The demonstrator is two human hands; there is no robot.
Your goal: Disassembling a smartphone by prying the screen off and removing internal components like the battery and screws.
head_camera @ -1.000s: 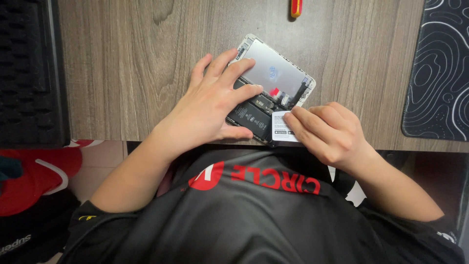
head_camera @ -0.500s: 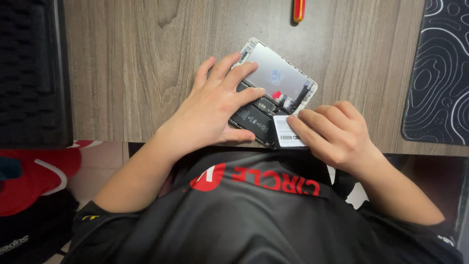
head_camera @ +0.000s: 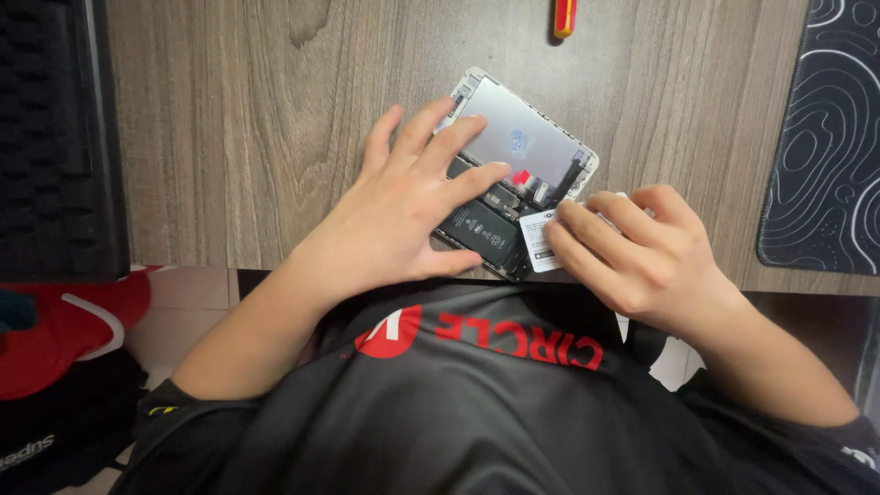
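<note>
An opened smartphone (head_camera: 527,151) lies near the front edge of the wooden desk (head_camera: 257,119), its silver screen half folded back and its black battery (head_camera: 481,231) showing. My left hand (head_camera: 403,215) rests flat on the phone's body, fingers spread, pinning it down. My right hand (head_camera: 632,252) pinches a small white card (head_camera: 539,240) whose edge sits against the phone's lower right side, beside the battery.
A red and yellow screwdriver handle (head_camera: 565,16) pokes in at the desk's far edge. A black patterned mat (head_camera: 825,137) covers the right side. A dark ribbed object (head_camera: 50,137) stands at the left. Red shoes (head_camera: 64,321) lie on the floor below.
The view has shifted slightly. My right hand with the white card has edged a little to the right along the phone's side. My left hand stays pressed on the phone.
</note>
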